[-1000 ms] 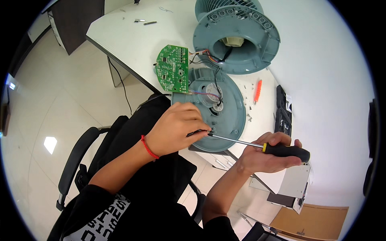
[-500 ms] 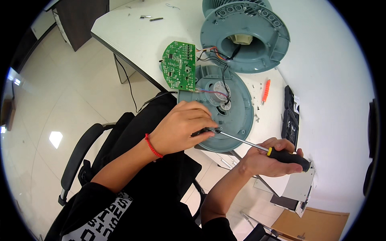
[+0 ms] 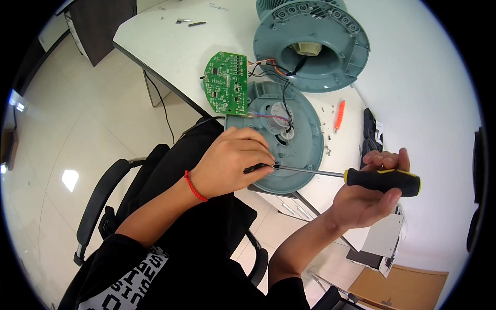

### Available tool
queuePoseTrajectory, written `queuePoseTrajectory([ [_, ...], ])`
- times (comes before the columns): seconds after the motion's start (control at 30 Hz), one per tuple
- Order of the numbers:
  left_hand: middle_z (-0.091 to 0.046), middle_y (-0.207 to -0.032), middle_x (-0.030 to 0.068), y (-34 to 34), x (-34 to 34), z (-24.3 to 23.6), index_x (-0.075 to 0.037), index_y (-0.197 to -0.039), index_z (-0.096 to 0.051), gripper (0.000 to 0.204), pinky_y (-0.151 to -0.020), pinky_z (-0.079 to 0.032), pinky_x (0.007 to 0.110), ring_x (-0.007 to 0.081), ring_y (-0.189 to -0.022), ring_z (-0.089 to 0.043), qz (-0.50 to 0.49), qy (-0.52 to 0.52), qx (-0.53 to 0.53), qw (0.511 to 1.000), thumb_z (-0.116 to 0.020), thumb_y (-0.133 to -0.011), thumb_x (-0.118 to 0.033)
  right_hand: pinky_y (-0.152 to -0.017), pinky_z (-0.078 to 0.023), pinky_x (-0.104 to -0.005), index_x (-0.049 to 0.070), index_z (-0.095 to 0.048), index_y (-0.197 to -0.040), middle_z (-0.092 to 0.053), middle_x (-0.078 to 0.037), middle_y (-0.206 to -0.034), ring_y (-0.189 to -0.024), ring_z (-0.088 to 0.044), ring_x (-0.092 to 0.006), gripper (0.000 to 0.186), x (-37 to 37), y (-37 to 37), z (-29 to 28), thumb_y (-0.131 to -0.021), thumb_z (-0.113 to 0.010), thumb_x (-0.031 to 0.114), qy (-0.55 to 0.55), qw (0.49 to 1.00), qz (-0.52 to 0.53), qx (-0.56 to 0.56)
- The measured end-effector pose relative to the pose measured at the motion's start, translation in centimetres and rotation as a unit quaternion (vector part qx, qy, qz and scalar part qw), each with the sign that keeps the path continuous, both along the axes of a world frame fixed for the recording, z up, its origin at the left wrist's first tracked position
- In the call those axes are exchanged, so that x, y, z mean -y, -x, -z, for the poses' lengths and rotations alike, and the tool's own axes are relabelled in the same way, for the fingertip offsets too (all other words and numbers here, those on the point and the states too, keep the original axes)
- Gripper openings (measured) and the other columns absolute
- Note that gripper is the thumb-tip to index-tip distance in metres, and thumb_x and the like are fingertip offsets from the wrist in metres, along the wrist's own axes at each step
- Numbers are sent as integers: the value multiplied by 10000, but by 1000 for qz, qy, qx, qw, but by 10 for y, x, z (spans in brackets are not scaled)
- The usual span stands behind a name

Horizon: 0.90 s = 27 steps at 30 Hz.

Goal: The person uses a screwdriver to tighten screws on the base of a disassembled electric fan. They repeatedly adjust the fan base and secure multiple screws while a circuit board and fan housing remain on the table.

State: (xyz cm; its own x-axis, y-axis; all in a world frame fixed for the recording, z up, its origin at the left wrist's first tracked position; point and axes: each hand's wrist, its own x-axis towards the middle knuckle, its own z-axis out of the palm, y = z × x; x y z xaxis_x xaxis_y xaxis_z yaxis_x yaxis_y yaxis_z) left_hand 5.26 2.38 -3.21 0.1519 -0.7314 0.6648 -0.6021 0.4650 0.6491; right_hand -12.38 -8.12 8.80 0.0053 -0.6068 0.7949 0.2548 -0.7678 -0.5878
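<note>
My left hand pinches a small black part over the near edge of the round grey-blue base; most of that part is hidden by the fingers. My right hand holds a screwdriver with a black and yellow handle, fingers loosely about it. The screwdriver lies nearly level, its tip meeting the black part at my left fingertips. A green circuit board rests across the base's far left side. Wires link it to the base and to a flared grey-blue housing behind.
An orange-handled tool lies right of the base, near several scattered screws. An open black case stands along the white table's right edge by the wall. Small metal pieces lie far left on the table. A black chair stands at left.
My right hand has moved up and right, its fingers loosening round the handle. The screwdriver has swung from a slant to nearly level. My left hand has barely moved.
</note>
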Motion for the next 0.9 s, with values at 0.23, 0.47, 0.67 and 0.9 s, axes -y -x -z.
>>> queuePoseTrajectory([
  [0.23, -742, -926, -15, -1, -1, 1, -101, -916, -778, 171, -814, -473, 326, 174, -1007, -664, -5, -1, 5, 1000, -843, -762, -141, -730, -552, -328, 12, -350, -1510, -668, -208, -994, -731, -642, -221, 762, -21, -9, -28, -939, -736, 337, 101, 982, 67, -142],
  [0.47, -726, -945, -8, 2, 1, 0, -103, -920, -760, 174, -806, -461, 332, 180, -1009, -653, -1, -3, 14, 1000, -836, -766, -132, -753, -591, -338, -3, -522, -1374, -632, -220, -1116, -759, -716, -252, 580, -26, -2, -38, -913, -757, 260, 110, 982, 64, -140],
  [0.67, -719, -959, -9, 1, 0, 0, -108, -930, -742, 174, -816, -452, 336, 181, -1033, -642, 4, -9, 27, 1000, -823, -777, -128, -705, -598, -323, -26, -572, -1350, -657, -171, -959, -707, -707, -235, 544, -34, -1, -38, -909, -769, 223, 117, 959, 202, -161],
  [0.9, -711, -979, -8, 3, 0, 2, -112, -939, -734, 169, -833, -446, 342, 181, -1045, -635, -4, 4, 33, 999, -812, -790, -132, -796, -593, -311, -45, -562, -1395, -695, -166, -1013, -788, -707, -220, 507, -25, 7, -51, -958, -681, 185, 112, 962, 122, -219],
])
